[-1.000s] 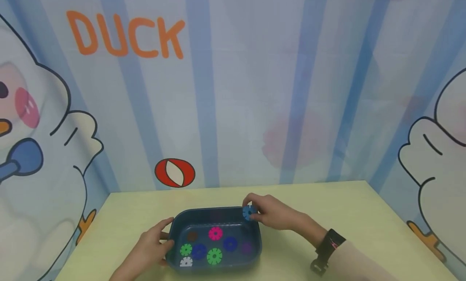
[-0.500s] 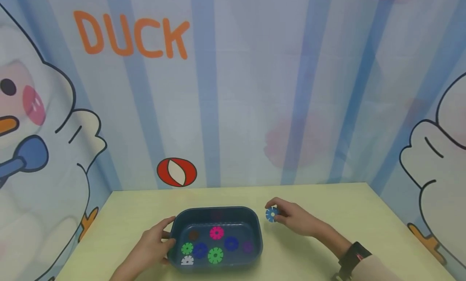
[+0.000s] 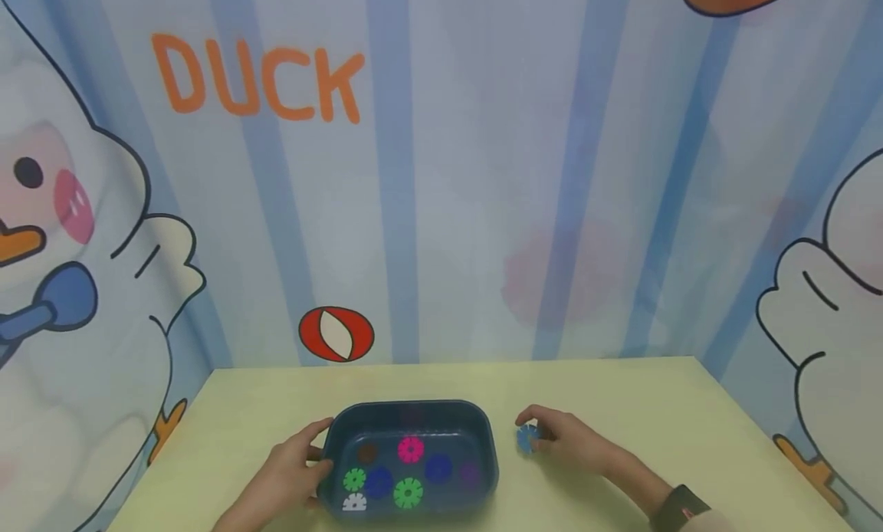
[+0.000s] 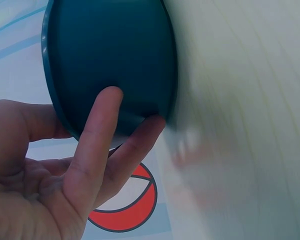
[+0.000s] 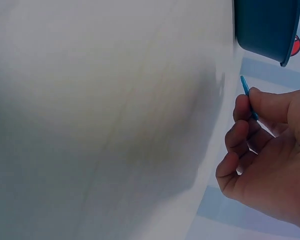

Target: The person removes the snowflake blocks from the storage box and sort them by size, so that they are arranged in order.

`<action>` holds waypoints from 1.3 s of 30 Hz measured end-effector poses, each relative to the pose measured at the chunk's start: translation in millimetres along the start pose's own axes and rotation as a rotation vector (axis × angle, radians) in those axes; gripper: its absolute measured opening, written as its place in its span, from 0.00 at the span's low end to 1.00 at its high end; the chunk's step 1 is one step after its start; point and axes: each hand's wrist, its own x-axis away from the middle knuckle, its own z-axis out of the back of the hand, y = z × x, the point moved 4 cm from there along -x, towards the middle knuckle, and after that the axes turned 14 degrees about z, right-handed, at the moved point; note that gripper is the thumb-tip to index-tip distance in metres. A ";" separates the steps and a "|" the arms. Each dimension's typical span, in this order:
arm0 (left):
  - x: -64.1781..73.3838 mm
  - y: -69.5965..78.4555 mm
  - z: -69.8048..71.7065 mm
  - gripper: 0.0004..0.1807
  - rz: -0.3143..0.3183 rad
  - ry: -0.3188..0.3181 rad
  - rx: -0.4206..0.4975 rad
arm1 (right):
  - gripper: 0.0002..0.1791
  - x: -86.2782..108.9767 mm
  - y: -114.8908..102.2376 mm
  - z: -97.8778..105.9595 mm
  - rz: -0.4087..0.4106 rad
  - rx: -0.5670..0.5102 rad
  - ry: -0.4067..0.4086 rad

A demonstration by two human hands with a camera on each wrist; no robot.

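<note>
My left hand [image 3: 279,474] holds the left end of a dark blue plastic basin [image 3: 493,471]. In the left wrist view, two fingers lie against the outer wall of the basin [image 4: 110,50], and another digit reaches its rim. To the right of the basin, my right hand [image 3: 576,444] pinches a light blue notched disc, a snowflake building disc [image 3: 527,438]. The right wrist view shows this disc [image 5: 245,87] edge-on between thumb and index finger, apart from the basin. Inside the basin lie several similar discs, among them a pink disc [image 3: 410,449], a green disc [image 3: 408,493] and a white disc [image 3: 355,502].
A pale yellow table [image 3: 621,394] carries the basin. Behind it hangs a striped blue and white curtain [image 3: 469,210] printed with cartoon ducks and orange letters. Table surface extends to the right of my right hand and to the left of the basin.
My right hand has carried the light blue disc from over the basin's far right corner out to the right, then lower towards the table. My left hand stays at the basin.
</note>
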 end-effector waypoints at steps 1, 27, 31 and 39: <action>0.3 -1.4 -0.4 0.36 0.006 -0.001 -0.004 | 0.18 0.6 0.8 -2.9 -0.005 -0.002 -0.005; -0.4 -3.7 0.7 0.37 -0.002 -0.031 0.031 | 0.16 1.6 -0.1 -15.3 -0.041 0.199 -0.017; -0.4 -3.9 0.8 0.37 -0.010 -0.027 0.030 | 0.16 -1.7 -5.7 -10.6 -0.044 0.229 0.015; 1.4 -3.9 2.2 0.36 -0.015 -0.014 0.028 | 0.16 -23.1 -30.2 -4.6 0.036 0.165 -0.028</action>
